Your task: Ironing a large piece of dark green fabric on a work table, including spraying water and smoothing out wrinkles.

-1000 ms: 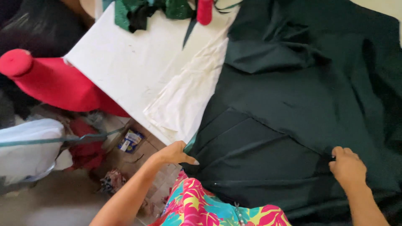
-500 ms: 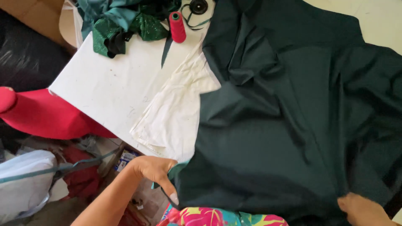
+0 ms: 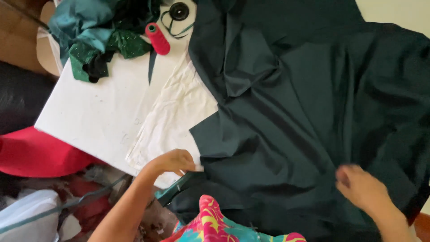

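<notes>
Dark green cloth [image 3: 304, 116] looks smooth with a faint sheen, creased in folds. White cloth [image 3: 179, 116] beside it is matt and wrinkled. The white board [image 3: 98, 112] looks matt, lightly speckled.
</notes>
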